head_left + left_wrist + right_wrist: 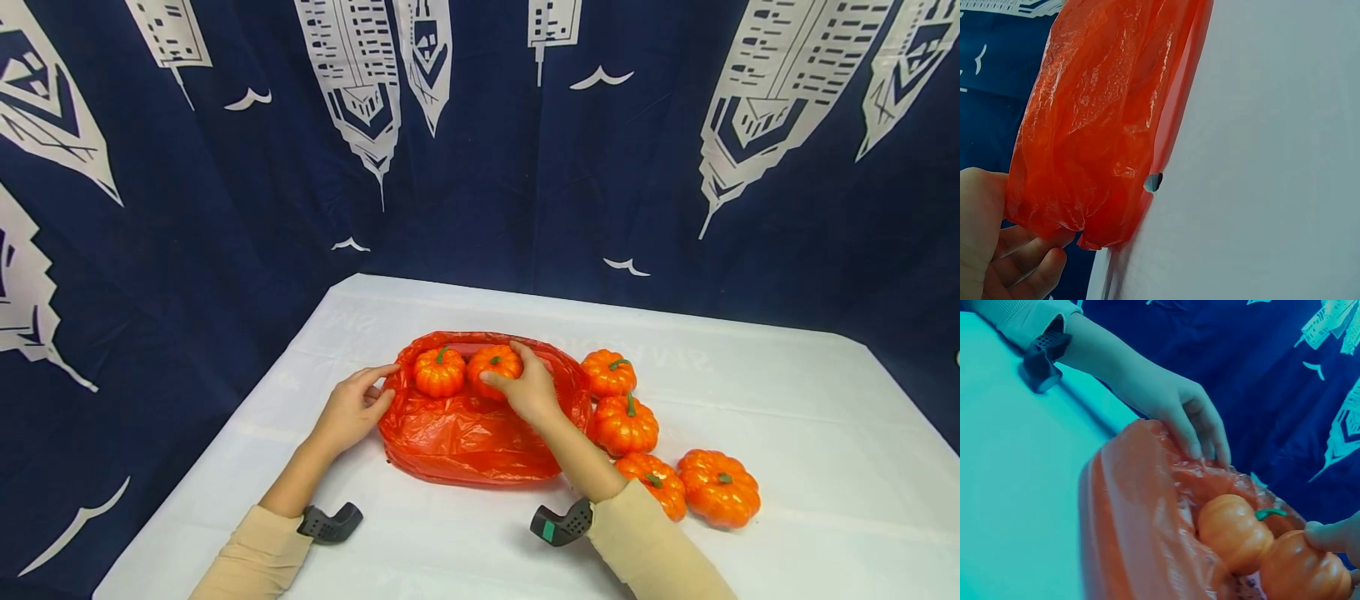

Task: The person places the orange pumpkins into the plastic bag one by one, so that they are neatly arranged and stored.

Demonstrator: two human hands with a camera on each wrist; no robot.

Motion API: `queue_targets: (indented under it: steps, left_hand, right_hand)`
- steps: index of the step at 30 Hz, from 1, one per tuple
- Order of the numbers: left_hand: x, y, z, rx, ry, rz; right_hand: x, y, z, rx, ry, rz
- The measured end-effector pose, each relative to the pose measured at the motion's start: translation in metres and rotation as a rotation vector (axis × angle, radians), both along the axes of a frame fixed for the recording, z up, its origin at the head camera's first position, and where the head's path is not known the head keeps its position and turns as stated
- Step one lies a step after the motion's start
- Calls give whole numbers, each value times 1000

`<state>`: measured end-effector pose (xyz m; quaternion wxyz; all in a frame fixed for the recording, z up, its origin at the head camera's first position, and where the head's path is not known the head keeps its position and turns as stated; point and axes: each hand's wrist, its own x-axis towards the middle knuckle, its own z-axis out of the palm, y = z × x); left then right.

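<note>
Risk: sagging wall, stray rollers

My left hand (351, 410) pinches the left rim of the red bag (468, 435); my right hand (536, 392) has thumb and fingers round the held pumpkin (489, 360) inside, beside a second pumpkin (438, 377). Thin plastic: lose that rim, wall could fold in. Tugging right could set loose pumpkins (625, 428) rolling.

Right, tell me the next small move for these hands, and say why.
I'd probably have the right hand release the round, ribbed orange pumpkin it grips: it is already within the thin red plastic bag, beside another ribbed orange pumpkin, while the left hand holds the bag's edge. Four similar pumpkins lie outside, so a freed hand might be useful.
</note>
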<state>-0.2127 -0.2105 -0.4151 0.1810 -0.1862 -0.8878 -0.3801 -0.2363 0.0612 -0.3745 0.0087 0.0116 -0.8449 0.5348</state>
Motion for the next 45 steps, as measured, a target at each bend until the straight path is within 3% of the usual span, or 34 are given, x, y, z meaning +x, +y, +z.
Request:
queue_targets:
  steps: [17,33,45]
  left_hand:
    - [0,0,1,-1,18,-10]
    - [0,-1,0,-6,9,-2]
    - [1,-1,0,-12,-6,10]
  right_hand:
    - [-8,-19,-29,-236,-4,-156]
    - [-8,-21,-42,-225,40,-164]
    - [-6,-19,-45,-232,16,-159]
